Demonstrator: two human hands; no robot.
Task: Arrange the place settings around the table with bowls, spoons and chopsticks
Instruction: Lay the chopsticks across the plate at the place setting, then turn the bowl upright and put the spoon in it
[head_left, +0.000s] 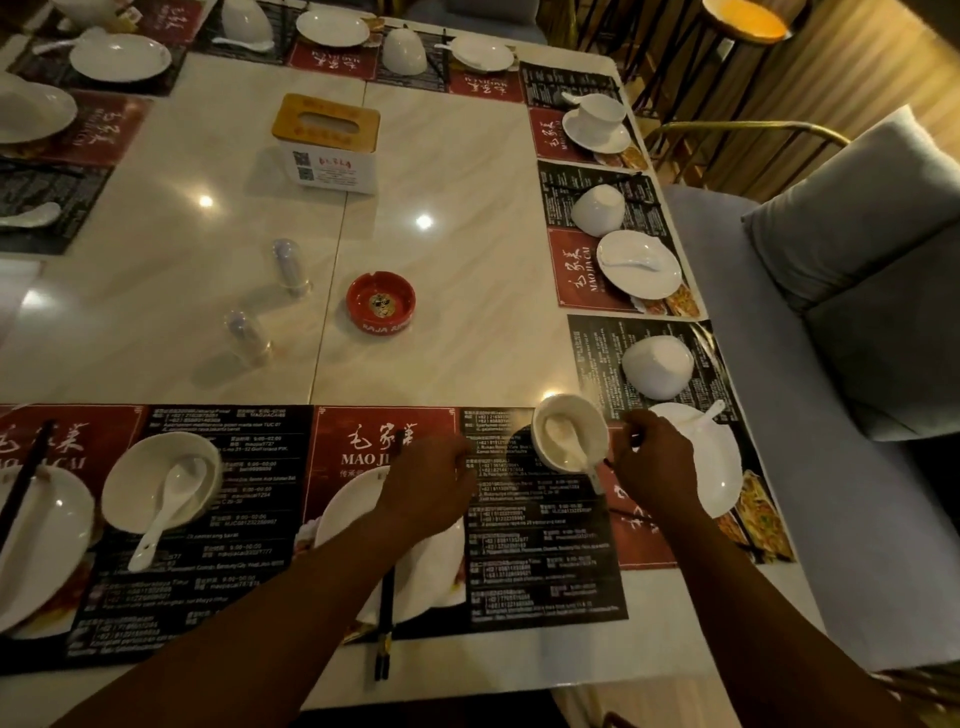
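Left hand: the left hand (423, 491) hovers palm-down above the near plate (343, 514), fingers curled loosely together; whether it pinches anything cannot be told.
Right hand: the right hand (657, 460) sits just beside the small bowl (570, 432), thumb and forefinger drawn together near the bowl's right rim; blur hides whether they grip something.
Small bowl: upright on the near placemat (545, 545), tilted a little, between the two hands.
Spoon in bowl: a white spoon (569, 447) lies inside it, the handle sticking out over the near rim.
Chopsticks: a dark pair of chopsticks (385, 618) runs across the near plate under the left forearm, its ends reaching past the placemat's edge.
Left setting: a second bowl (161, 480) holds another spoon (166, 506), next to a left plate (44, 545) with a second pair of chopsticks (26, 475) laid across it.
Right corner setting: an upturned bowl (657, 366) stands above a corner plate (719, 462) that carries a spoon.
Table centre: a red ashtray (381, 304), two clear shakers (291, 266) and a tissue box (326, 143) stand on the pale table (441, 182).
Far sides: more plates, upturned bowls and spoons rest on placemats along the right and far edges.
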